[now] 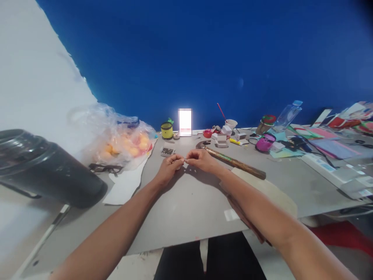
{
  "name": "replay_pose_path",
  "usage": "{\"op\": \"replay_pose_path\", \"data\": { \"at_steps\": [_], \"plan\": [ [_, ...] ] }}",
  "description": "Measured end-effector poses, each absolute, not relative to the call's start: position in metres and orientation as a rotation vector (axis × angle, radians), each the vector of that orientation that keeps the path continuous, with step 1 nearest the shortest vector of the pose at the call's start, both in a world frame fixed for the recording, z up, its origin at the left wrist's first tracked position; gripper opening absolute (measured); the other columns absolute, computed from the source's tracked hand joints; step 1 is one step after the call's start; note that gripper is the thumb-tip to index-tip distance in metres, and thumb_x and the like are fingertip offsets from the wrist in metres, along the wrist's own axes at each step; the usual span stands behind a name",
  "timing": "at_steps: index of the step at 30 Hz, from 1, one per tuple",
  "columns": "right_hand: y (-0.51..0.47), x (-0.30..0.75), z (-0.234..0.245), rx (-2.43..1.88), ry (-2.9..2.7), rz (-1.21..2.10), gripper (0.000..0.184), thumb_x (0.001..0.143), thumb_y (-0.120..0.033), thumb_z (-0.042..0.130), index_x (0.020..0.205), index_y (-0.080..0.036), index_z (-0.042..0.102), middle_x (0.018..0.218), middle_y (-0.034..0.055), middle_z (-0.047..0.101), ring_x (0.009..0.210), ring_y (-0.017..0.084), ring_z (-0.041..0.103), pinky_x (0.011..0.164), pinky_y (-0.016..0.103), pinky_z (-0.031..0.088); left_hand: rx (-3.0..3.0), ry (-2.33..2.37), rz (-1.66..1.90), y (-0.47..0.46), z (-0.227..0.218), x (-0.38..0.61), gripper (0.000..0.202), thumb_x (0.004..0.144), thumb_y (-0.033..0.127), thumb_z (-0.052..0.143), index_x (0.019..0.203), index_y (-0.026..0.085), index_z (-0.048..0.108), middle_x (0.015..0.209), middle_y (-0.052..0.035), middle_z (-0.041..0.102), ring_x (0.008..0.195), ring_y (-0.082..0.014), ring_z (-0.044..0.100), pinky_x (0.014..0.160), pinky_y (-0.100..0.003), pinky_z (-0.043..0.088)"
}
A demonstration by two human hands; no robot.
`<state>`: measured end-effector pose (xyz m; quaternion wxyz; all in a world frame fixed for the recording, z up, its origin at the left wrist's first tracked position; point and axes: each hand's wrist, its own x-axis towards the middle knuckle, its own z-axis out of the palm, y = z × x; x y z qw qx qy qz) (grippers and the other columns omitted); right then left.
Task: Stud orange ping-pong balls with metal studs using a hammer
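Observation:
My left hand (169, 168) and my right hand (201, 160) meet above the middle of the grey table (186, 210), both closed in a pinch. A tiny object sits at their fingertips, too small for me to name. Beyond my left hand is a small open box (168, 151) of little metal pieces. A claw hammer (233, 160) with a worn wooden handle lies beyond and to the right of my right hand. A few small bits show on the tabletop just below my fingers.
A large dark bottle (58, 171) leans in at the left. Behind it are a plastic bag of orange fruit (128, 142) and black glasses (106, 168). Toward the blue wall stand a yellow pot (167, 131), a white cup (231, 124) and a purple container (265, 142).

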<state>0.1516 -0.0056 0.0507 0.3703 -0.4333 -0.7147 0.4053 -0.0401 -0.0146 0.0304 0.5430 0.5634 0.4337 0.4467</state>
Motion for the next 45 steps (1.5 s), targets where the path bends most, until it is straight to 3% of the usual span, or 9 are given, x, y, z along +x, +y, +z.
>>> {"op": "replay_pose_path", "data": {
  "at_steps": [9,14,20,25,29,32,35,40,45],
  "plan": [
    [-0.018,0.147,0.046,-1.393,-1.949,0.735,0.004,0.082,-0.017,0.074,0.080,-0.017,0.071,0.074,-0.0001,0.070,0.069,0.013,0.059,0.064,0.024,0.039,1.720,1.286,1.023,-0.026,0.034,-0.032,0.022,0.079,0.038,0.065,0.075,0.019,0.074,0.068,-0.0017,0.065,0.067,-0.0173,0.055,0.065,-0.030,0.042],
    [-0.020,0.143,0.045,-1.350,-1.719,1.027,0.007,0.081,-0.010,0.069,0.082,-0.017,0.072,0.076,0.0020,0.073,0.066,0.013,0.063,0.062,0.023,0.046,1.730,1.345,1.085,-0.025,0.033,-0.029,0.021,0.078,0.036,0.063,0.072,0.019,0.073,0.071,-0.0014,0.068,0.071,-0.0178,0.056,0.070,-0.030,0.045],
    [-0.022,0.144,0.044,-1.215,-1.430,1.352,0.015,0.076,-0.027,0.081,0.083,-0.016,0.073,0.066,0.0016,0.068,0.058,0.011,0.059,0.050,0.020,0.046,1.658,1.291,1.094,-0.024,0.031,-0.032,0.023,0.077,0.040,0.068,0.070,0.019,0.072,0.067,-0.0011,0.064,0.068,-0.0167,0.052,0.066,-0.029,0.043],
    [-0.018,0.145,0.041,-1.164,-1.290,1.398,0.017,0.070,-0.026,0.082,0.081,-0.016,0.074,0.067,0.0005,0.068,0.056,0.009,0.056,0.053,0.021,0.050,1.494,1.186,1.021,-0.024,0.033,-0.037,0.036,0.085,0.051,0.061,0.084,0.018,0.075,0.068,-0.0029,0.060,0.063,-0.0160,0.050,0.056,-0.028,0.039],
    [-0.012,0.148,0.037,-1.145,-1.167,1.416,0.019,0.069,-0.027,0.082,0.081,-0.017,0.072,0.073,0.0008,0.068,0.058,0.009,0.056,0.052,0.019,0.050,1.361,1.017,0.946,-0.025,0.033,-0.036,0.036,0.077,0.037,0.065,0.106,0.019,0.074,0.089,-0.0038,0.065,0.066,-0.0136,0.054,0.058,-0.026,0.042],
    [-0.007,0.154,0.033,-1.093,-1.090,1.473,0.025,0.067,-0.031,0.084,0.082,-0.018,0.069,0.078,0.0010,0.068,0.060,0.009,0.058,0.050,0.019,0.050,1.314,0.998,0.942,-0.027,0.032,-0.035,0.053,0.070,0.027,0.072,0.123,0.021,0.069,0.107,-0.0047,0.066,0.072,-0.0121,0.060,0.064,-0.026,0.048],
    [-0.003,0.158,0.030,-1.047,-1.023,1.551,0.029,0.067,-0.031,0.087,0.084,-0.018,0.068,0.079,0.0009,0.068,0.060,0.009,0.058,0.049,0.019,0.050,1.334,1.042,0.980,-0.029,0.032,-0.034,0.062,0.073,0.029,0.077,0.133,0.021,0.062,0.102,-0.0040,0.067,0.076,-0.0135,0.063,0.071,-0.030,0.053],
    [-0.003,0.161,0.031,-1.001,-0.980,1.673,0.031,0.066,-0.027,0.091,0.086,-0.017,0.070,0.080,0.0023,0.071,0.058,0.009,0.059,0.048,0.018,0.050,1.428,1.077,0.963,-0.027,0.030,-0.037,0.060,0.074,0.035,0.081,0.128,0.016,0.065,0.079,0.0011,0.062,0.069,-0.0135,0.057,0.068,-0.031,0.054],
    [-0.006,0.162,0.032,-0.944,-1.051,1.785,0.034,0.062,-0.027,0.095,0.085,-0.015,0.073,0.079,0.0038,0.074,0.058,0.009,0.061,0.049,0.018,0.052,1.692,1.141,1.013,-0.023,0.027,-0.038,0.048,0.071,0.031,0.081,0.116,0.018,0.071,0.103,-0.0056,0.067,0.087,-0.0192,0.063,0.075,-0.033,0.054]
  ]
}}
